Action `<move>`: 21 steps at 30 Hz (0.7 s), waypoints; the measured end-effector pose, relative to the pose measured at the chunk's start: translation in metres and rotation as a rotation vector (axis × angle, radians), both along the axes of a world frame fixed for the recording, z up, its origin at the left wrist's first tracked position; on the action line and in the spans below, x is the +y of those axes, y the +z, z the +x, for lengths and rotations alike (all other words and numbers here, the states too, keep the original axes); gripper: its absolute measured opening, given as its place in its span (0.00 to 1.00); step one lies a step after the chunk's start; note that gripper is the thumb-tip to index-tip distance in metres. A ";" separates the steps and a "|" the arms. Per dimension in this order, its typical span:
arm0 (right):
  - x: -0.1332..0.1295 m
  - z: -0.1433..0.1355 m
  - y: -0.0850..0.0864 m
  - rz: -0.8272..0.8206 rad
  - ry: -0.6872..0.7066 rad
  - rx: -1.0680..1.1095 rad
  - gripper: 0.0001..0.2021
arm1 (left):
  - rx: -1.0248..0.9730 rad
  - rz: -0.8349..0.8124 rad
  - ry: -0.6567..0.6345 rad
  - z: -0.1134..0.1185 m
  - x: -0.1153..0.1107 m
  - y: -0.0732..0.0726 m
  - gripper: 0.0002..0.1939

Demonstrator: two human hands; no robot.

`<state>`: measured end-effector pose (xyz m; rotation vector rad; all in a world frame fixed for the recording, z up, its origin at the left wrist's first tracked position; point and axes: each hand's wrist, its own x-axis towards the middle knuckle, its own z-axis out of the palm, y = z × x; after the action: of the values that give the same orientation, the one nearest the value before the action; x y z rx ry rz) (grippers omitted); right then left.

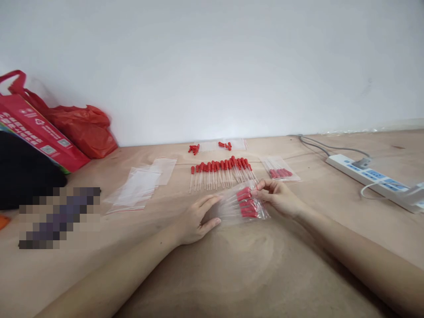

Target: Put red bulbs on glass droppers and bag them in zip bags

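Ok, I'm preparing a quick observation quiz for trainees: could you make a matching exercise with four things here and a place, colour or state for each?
1. Right hand
2. Row of droppers
3. Power strip
4. Overlapping clear bags

A. White with blue panels
B. Lying flat, left of the droppers
C. Pinching a filled bag
D. Red bulbs toward the wall

Pairs: 1-C, 2-D, 3-A, 4-B

Plain indoor workspace: wooden tabletop [238, 269] against a white wall [212, 66], power strip [372, 177], shopping bag [41, 128].
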<state>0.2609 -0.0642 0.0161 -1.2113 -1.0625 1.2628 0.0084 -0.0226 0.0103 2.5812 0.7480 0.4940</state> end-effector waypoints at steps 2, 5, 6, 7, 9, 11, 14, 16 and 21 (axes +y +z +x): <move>-0.001 0.010 0.006 0.044 -0.046 0.015 0.15 | -0.006 -0.001 0.013 0.000 0.000 -0.001 0.24; 0.001 0.033 0.015 0.102 -0.173 0.064 0.15 | 0.001 -0.004 0.010 0.000 0.000 -0.001 0.24; 0.003 0.042 0.017 0.133 -0.242 0.087 0.15 | 0.006 -0.004 0.014 0.000 0.000 -0.001 0.24; 0.006 0.050 0.018 0.172 -0.325 0.113 0.15 | 0.014 -0.004 0.018 0.000 0.000 -0.001 0.24; 0.014 0.064 0.016 0.261 -0.495 0.167 0.15 | 0.036 -0.007 0.023 0.001 0.000 0.000 0.24; 0.023 0.075 0.010 0.334 -0.629 0.203 0.16 | 0.053 -0.011 0.019 0.001 0.000 0.000 0.24; 0.038 0.081 -0.006 0.341 -0.751 0.198 0.18 | 0.048 -0.011 0.017 0.001 0.000 0.000 0.23; 0.046 0.081 -0.017 0.301 -0.814 0.179 0.18 | 0.034 -0.007 0.022 0.001 0.000 0.000 0.22; 0.052 0.074 -0.034 0.160 -0.790 0.163 0.14 | 0.026 0.000 0.016 0.001 0.000 0.000 0.22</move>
<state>0.3345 -0.0124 -0.0182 -1.2029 -0.4627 0.6298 0.0093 -0.0226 0.0105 2.5882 0.7785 0.4658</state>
